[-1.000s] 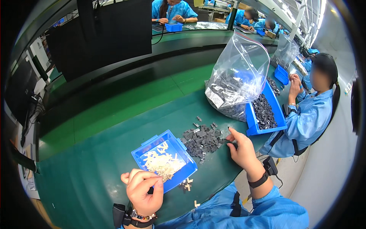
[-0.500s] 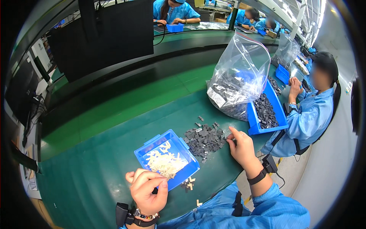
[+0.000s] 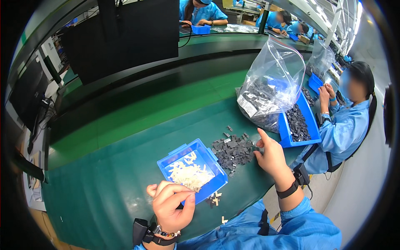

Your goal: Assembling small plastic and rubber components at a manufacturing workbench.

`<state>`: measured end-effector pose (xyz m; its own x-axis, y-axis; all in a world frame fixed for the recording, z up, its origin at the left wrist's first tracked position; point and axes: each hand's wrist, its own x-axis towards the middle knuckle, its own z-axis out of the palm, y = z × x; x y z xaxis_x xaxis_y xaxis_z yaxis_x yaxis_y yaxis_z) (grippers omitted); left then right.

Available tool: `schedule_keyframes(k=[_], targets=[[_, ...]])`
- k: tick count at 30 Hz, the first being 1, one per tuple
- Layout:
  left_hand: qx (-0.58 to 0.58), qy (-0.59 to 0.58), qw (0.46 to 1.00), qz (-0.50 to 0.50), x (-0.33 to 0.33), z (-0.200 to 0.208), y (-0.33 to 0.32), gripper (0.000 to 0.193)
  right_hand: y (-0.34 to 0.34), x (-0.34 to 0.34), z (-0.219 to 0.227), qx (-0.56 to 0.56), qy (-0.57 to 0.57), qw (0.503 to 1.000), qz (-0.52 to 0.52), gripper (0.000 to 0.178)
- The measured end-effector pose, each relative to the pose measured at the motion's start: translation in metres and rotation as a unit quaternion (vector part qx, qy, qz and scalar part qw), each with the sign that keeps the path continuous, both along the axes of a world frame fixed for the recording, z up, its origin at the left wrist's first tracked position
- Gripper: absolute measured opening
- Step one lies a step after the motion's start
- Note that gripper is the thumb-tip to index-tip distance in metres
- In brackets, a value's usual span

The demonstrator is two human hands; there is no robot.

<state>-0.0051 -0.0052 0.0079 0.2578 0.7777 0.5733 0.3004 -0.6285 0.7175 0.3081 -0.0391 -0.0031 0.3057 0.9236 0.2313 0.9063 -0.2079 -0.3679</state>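
Dark pieces (image 3: 232, 153) lie between blue tray (image 3: 204, 155) and bag (image 3: 266, 89); whether either hand's fingers (image 3: 265, 137) grip is unclear.

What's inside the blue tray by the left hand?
A heap of cream pieces lies in the blue tray, with bare blue showing toward the far right. The left hand hides part of the near edge; anything beneath the heap is covered too.

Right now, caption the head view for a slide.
Left hand at a blue tray of cream pieces, right hand beside piled dark pieces.
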Motion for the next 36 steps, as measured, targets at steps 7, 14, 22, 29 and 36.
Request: schedule_keyframes(k=[7,14,22,29,36], targets=[[0.034,0.025,0.999,-0.02,0.0,0.004,0.002,0.005,0.002,-0.011,0.012,0.099,0.033,0.994,-0.001,0.076],[0.049,0.036,0.998,-0.021,0.001,0.003,-0.003,0.026,-0.012,-0.123,0.023,0.106,0.709,0.655,0.24,0.092],[0.083,0.009,0.996,-0.015,-0.004,-0.008,0.002,0.029,-0.016,-0.166,0.013,0.065,0.86,0.486,0.14,0.08],[0.115,0.013,0.993,-0.024,-0.008,-0.005,0.002,0.029,-0.018,-0.154,0.019,0.062,0.772,0.606,0.181,0.053],[0.089,0.034,0.995,-0.028,-0.003,0.001,0.002,0.024,-0.014,-0.127,0.037,0.025,0.639,0.727,0.251,0.004]])
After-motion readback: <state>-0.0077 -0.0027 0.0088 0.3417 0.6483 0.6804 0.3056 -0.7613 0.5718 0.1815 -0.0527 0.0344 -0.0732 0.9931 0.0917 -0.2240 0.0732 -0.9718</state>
